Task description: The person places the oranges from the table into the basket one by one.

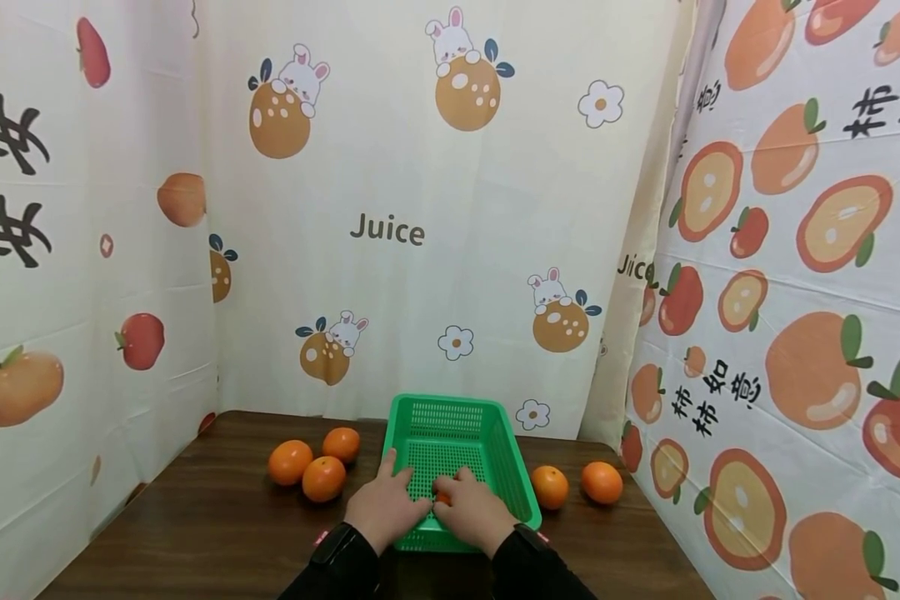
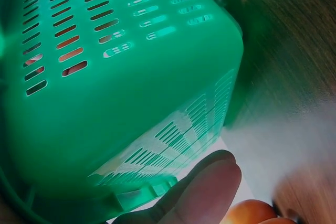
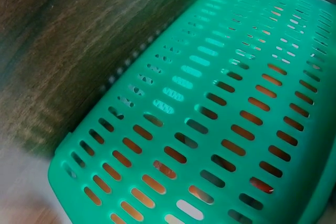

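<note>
A green slotted plastic basket [image 1: 450,402] stands on the table in front of me. My left hand [image 1: 388,507] reaches over its near left part, one finger stretched toward the left rim and the thumb pointing inward. My right hand [image 1: 476,512] is over the near right part, its fingers bent around a small orange [image 1: 442,498], mostly hidden beneath them. In the left wrist view, an extended finger [image 2: 210,187] shows beside the basket wall [image 2: 131,98]. Orange colour shows through the slots of the basket wall [image 3: 79,192] in the right wrist view, where the right hand is hidden.
Left of the basket, three oranges [image 1: 324,479] sit close together on the dark wooden table [image 1: 217,517]. To its right are an orange [image 1: 550,487] near the wall and another orange [image 1: 602,482] farther out. A printed curtain [image 1: 390,292] hangs behind the table.
</note>
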The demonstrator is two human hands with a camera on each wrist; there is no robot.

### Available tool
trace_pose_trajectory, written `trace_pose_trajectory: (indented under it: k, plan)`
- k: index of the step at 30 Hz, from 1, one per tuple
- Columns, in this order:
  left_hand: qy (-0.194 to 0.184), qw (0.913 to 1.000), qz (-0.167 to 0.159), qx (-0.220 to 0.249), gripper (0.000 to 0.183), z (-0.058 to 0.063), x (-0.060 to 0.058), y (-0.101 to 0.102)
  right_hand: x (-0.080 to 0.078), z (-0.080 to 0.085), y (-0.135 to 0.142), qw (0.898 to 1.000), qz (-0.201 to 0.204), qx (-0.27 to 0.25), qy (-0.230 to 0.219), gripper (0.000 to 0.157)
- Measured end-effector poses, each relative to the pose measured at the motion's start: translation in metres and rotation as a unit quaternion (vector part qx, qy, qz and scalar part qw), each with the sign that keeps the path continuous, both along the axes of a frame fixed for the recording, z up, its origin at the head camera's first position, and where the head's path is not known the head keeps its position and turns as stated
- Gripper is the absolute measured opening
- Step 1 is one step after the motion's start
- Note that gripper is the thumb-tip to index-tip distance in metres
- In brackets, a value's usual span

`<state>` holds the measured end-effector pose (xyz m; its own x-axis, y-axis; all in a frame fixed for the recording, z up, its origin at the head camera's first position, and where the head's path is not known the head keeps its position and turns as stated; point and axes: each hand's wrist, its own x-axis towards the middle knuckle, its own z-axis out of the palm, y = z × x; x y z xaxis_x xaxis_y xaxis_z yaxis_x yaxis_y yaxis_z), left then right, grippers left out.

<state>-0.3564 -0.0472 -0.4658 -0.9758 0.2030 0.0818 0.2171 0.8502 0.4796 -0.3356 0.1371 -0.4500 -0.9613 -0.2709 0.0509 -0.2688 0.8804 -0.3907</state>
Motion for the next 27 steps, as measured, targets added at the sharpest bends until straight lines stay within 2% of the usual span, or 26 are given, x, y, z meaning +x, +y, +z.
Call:
trace_pose_trajectory:
  k: [16, 27]
  plan:
    - [-0.007, 0.9999, -0.005, 0.011, 0.063, 0.0, -0.002, -0.001, -0.003, 0.005, 0.001, 0.998, 0.041, 0.044, -0.021, 0.024]
    - [-0.005, 0.9999, -0.006, 0.01, 0.061, -0.001, -0.002, 0.0, -0.004, 0.011, 0.0, 0.994, 0.054, 0.049, -0.08, 0.027]
